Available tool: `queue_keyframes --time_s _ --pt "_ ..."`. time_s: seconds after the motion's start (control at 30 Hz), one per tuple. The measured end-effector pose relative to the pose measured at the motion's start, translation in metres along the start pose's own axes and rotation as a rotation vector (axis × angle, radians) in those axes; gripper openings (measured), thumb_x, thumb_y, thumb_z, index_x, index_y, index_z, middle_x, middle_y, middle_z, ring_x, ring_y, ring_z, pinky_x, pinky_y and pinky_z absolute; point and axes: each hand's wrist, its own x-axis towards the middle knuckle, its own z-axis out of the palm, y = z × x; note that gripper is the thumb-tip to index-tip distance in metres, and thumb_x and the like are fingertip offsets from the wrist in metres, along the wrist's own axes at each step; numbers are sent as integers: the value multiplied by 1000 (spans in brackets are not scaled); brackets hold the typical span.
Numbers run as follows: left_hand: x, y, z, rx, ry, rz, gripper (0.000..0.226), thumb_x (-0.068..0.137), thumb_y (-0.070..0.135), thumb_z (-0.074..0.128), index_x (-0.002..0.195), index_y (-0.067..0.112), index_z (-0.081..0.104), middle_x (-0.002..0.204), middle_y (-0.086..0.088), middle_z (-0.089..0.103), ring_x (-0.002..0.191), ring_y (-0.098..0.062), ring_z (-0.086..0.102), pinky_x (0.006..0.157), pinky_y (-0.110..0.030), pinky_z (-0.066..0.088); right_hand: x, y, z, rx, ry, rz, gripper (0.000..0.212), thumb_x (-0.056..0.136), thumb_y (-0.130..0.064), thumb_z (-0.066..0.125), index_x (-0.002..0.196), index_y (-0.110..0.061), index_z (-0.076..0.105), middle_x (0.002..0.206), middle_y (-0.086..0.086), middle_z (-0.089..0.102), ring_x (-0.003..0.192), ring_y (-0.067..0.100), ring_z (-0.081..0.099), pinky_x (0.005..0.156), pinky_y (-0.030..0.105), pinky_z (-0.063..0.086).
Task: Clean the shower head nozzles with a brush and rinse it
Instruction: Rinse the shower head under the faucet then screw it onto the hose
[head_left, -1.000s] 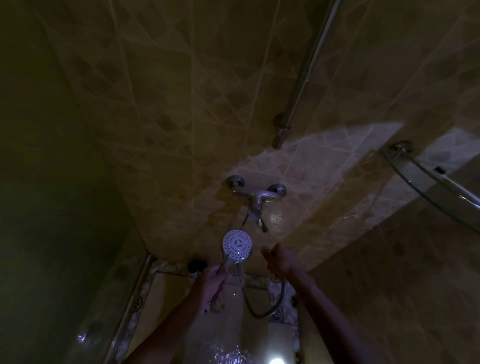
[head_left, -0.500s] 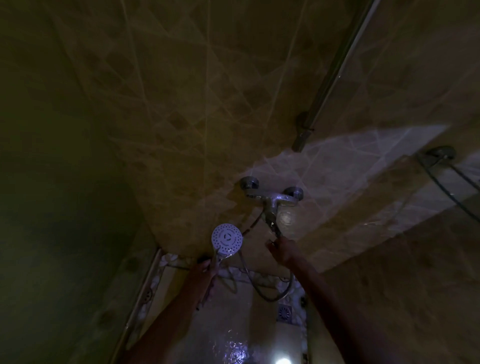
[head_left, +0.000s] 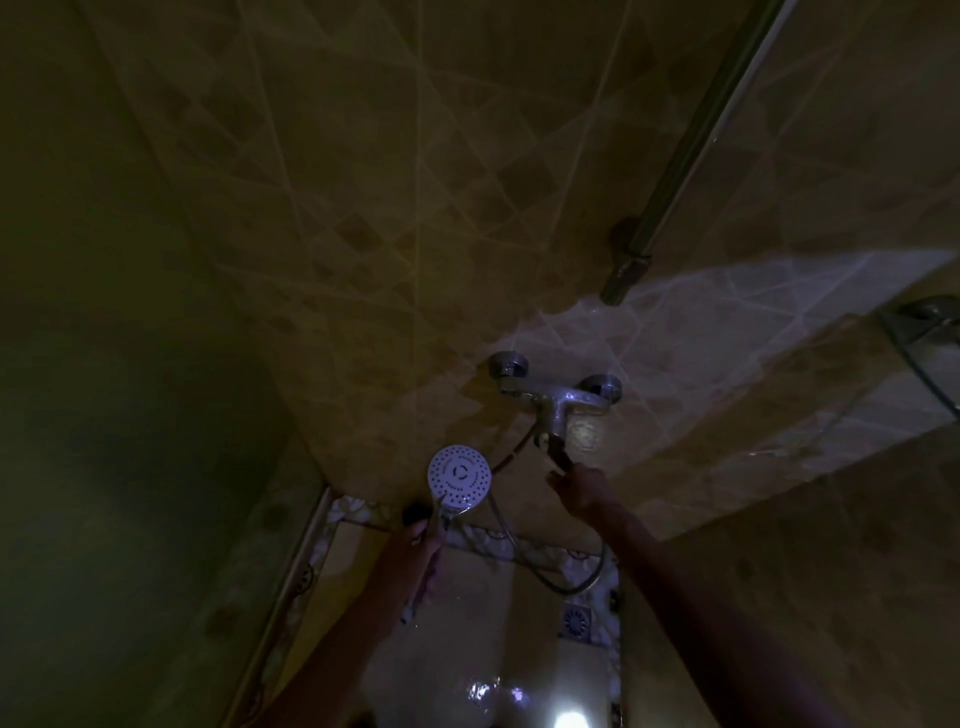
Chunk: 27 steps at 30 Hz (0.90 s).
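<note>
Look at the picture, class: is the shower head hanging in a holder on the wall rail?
No: the left hand holds the shower head by its handle, well below and left of the wall rail.

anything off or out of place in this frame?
Nothing broken or spilled shows. The shower head is off any wall mount, held face-up by the left hand; the right hand is at the mixer lever. Very dim.

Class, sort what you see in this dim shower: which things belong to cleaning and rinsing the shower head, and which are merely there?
Part of the job:
- shower head, held by the left hand
- hose
- mixer tap
- tap lever, reached by the right hand

Merely there:
- floor drain
- wall rail
- glass shelf
</note>
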Motion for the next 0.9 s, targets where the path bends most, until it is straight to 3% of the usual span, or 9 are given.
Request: queue_keyframes --time_s 0.13,0.33,0.43,0.53,0.63,0.73,0.8,0.9 --pt "-3 3 3 -40 6 -21 25 96 30 55 95 5 61 51 -3 49 34 -15 44 35 -20 34 6 4 -1 30 7 9 42 101 -31 43 113 5 60 115 27 65 107 38 62 79 34 47" --pt "-10 7 8 -35 30 6 19 97 31 54 81 21 59 47 0 50 34 -13 45 35 -20 34 0 2 3 43 33 -20 40 102 -28 40 115 3 62 118 28 64 111 40 60 85 36 46" --pt "-16 11 12 -33 23 7 23 97 33 53 86 14 58 48 -2 49 34 -12 45 35 -20 35 -7 4 0 63 46 -45 38 101 -27 39 110 2 63 116 27 65 107 39 61 83 34 46" --pt "-22 14 18 -49 7 35 30 98 32 52 77 10 51 50 -4 45 34 -13 43 36 -20 32 -18 8 -4 121 94 -31 36 99 -30 45 108 -1 63 113 24 67 105 38 62 74 30 42" --pt "-31 17 24 -41 7 43 20 100 22 49 89 6 52 53 -6 44 35 -14 42 34 -19 32 -31 13 -3 157 124 -51 39 99 -34 46 90 -1 65 102 26 68 97 37 64 67 26 33" --pt "-41 19 29 -61 -2 49 18 100 20 48 99 4 56 55 -6 45 39 -16 41 36 -20 32 -50 17 -4 203 134 -78 48 99 -38 46 59 -12 48 74 20 61 74 27 60 62 27 32" --pt "-48 21 32 -62 -10 59 21 100 21 49 104 3 57 56 -6 46 40 -16 41 37 -20 32 -65 20 -3 227 148 -116 48 98 -36 48 56 -14 42 67 17 55 66 22 54 60 28 33" --pt "-57 23 35 -58 -17 62 24 100 22 49 113 2 54 61 -10 48 43 -17 41 39 -22 32 -86 27 0 330 121 -156 39 98 -32 50 67 -8 49 67 20 51 64 21 50 59 29 33"
